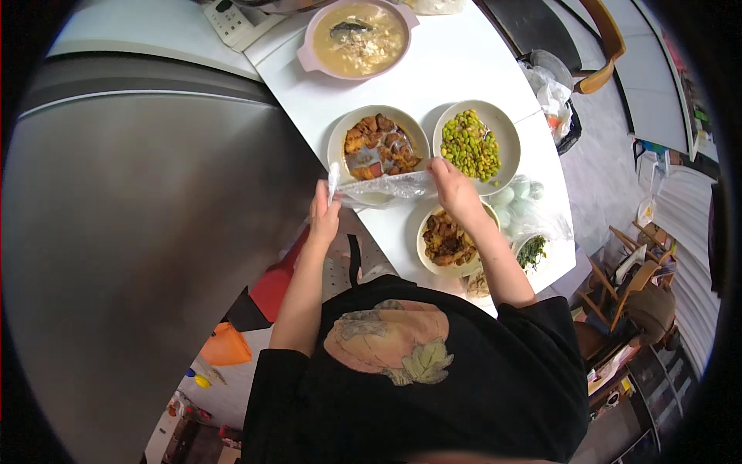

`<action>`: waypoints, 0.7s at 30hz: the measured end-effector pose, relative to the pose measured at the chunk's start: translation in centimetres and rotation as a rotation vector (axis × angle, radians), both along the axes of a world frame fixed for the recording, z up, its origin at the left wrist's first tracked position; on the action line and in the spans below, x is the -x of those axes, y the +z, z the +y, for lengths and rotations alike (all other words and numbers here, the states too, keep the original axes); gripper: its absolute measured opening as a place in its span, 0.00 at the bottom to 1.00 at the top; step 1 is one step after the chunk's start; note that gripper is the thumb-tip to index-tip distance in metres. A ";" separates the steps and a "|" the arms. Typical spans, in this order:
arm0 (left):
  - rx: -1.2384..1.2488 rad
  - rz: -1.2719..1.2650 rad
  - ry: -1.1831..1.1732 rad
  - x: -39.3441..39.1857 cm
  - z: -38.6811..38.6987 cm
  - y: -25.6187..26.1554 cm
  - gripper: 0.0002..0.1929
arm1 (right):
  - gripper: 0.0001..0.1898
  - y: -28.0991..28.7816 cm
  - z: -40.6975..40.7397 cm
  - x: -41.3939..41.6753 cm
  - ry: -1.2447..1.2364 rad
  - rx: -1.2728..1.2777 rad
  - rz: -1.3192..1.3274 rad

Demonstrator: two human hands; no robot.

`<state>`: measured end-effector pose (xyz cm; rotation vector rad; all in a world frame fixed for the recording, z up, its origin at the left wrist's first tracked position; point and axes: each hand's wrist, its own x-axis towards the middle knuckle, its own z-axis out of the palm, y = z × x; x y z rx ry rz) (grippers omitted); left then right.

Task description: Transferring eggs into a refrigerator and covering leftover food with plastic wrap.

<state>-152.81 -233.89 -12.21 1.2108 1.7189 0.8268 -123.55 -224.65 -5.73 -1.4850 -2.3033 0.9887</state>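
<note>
A sheet of thin see-through plastic (388, 188) stretches between my two hands, over the near rim of a bowl of braised meat in brown sauce (378, 145). My left hand (323, 217) grips its left end, together with a small white piece (333, 180) whose kind I cannot tell. The right end is pinched in my right hand (455, 188), close to a plate of green beans (472, 145). Beneath my right wrist sits a bowl of dark cooked food (449, 240), partly covered by the forearm.
A pink two-handled pot of soup (360, 40) stands at the white table's (464, 46) far end. Pale eggs in a plastic bag (516, 200) and a bowl of chopped greens (532, 252) lie right. A grey refrigerator (145, 232) borders the left; a wooden chair (632, 284) stands right.
</note>
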 end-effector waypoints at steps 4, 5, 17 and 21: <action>-0.054 0.062 0.028 0.7 1.9 -0.7 0.11 | 0.13 -0.4 -1.2 0.9 -0.140 -0.010 -0.088; -0.092 0.082 0.038 1.1 2.2 -0.9 0.11 | 0.13 -0.7 -1.4 1.1 -0.142 -0.010 -0.089; -0.055 -0.114 0.238 2.7 8.5 0.1 0.16 | 0.13 -4.8 -2.7 6.4 -0.513 -0.176 0.141; -0.066 -0.341 0.455 2.8 9.2 -0.2 0.16 | 0.13 -4.6 -0.8 8.1 -0.505 -0.123 0.097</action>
